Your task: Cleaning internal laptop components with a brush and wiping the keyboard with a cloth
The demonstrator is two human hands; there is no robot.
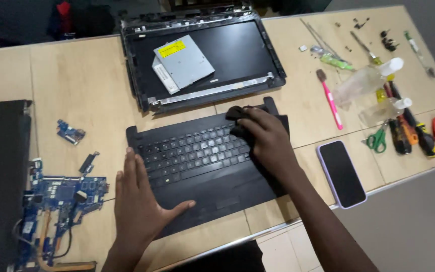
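Hands | left (138, 201) flat on matte keyboard deck (205, 163) | right (265, 138) clutching black cloth (240, 115)

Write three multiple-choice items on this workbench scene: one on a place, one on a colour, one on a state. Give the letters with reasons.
1. Where does the silver flat optical drive lie?
A. on the black laptop screen panel
B. on the phone
C. under the keyboard

2. What colour are the handles of the small scissors?
A. red
B. green
C. white

3. What is the right hand doing?
A. resting flat on the wood
B. lifting the phone
C. pressing a black cloth on the black laptop keyboard deck

Answers:
1 A: the drive sits on the dark panel at the table's far side.
2 B: both loops are green.
3 C: its fingers cover the cloth at the deck's upper right corner, while the left hand lies flat on the deck's left edge.
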